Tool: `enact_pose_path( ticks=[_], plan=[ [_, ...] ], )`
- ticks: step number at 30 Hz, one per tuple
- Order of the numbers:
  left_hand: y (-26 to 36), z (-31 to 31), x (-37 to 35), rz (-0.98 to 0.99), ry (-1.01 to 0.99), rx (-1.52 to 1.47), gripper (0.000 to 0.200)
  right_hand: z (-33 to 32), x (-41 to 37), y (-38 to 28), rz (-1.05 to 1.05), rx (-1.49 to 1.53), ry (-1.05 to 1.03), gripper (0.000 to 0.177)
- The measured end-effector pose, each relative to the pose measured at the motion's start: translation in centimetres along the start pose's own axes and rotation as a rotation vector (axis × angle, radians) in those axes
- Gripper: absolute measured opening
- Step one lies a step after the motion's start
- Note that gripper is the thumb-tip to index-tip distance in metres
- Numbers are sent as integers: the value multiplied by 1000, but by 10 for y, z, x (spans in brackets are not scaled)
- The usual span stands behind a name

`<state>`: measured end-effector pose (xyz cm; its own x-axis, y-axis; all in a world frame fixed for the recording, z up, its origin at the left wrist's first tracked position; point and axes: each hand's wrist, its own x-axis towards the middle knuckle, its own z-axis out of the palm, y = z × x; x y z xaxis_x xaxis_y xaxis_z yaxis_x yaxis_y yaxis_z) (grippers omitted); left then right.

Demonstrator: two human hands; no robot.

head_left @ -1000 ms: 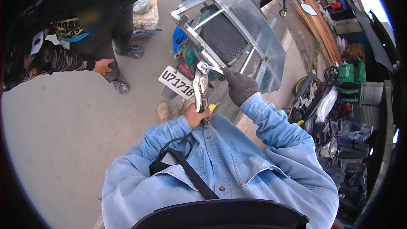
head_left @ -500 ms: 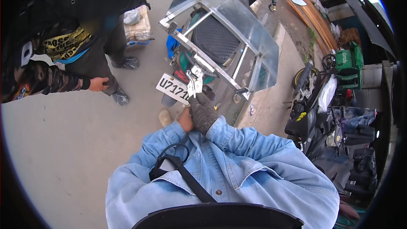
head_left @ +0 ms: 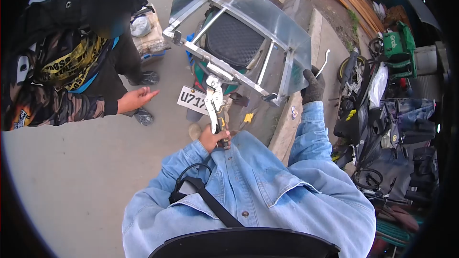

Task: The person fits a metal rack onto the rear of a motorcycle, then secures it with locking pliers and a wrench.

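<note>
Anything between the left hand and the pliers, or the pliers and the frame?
Nothing visible. The left hand is already around the handles of the pliers, whose head appears right at the near bar of the frame; whether it grips there is too small to tell. The plate sits to their left, not between.

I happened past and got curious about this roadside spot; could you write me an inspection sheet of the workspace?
Surface: grey ground, with a raised kerb at right.
Job's things: locking pliers at a metal frame with a clear panel; whether they grip it is unclear.
Clutter: wrapped stack with a white bag on top.
Grippers: human hands; bare left hand holds the pliers; gloved right hand is near a bent silver rod, grip unclear.
Cables: black loop by the chest strap, possibly a cable.
Surroundings: another person at left; green box at right.
</note>
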<state>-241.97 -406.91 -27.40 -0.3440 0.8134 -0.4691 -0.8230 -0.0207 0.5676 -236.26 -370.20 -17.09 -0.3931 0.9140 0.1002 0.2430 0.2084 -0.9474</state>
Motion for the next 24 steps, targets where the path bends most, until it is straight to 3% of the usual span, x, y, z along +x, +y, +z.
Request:
enact_pose_path(
  ticks=[1, 4, 9, 11, 16, 18, 20, 22, 23, 24],
  plan=[
    [1, 0, -1, 0, -7, -18, 23, 1, 2, 6, 38, 228, -178, 49],
    [3, 2, -4, -18, 1, -34, 27, 12, -2, -29, 136, 164, -152, 48],
    [-4, 10, 4, -26, 34, -48, 32, 25, 15, -22, 96, 282, -154, 44],
    [-6, 9, 8, -44, 57, -74, 32, 32, 25, -14, 24, 145, -164, 45],
    [1, 20, 9, -36, 106, -83, 35, 28, 17, -24, -19, 200, -98, 37],
    [6, 22, 12, -47, 130, -82, 35, 20, 4, -47, -121, -135, 81, 37],
    [-1, 18, 10, -7, 85, -69, 33, 10, -19, -79, -221, -121, -104, 38],
    [-4, 23, 8, -21, 114, -66, 32, 9, -47, -92, -165, -207, -486, 41],
    [-5, 18, 9, -6, 96, -71, 31, 22, -66, -104, -349, -401, -683, 43],
    [-7, 19, 9, 17, 77, -70, 30, 31, -82, -93, -460, -412, -833, 48]
  ],
)
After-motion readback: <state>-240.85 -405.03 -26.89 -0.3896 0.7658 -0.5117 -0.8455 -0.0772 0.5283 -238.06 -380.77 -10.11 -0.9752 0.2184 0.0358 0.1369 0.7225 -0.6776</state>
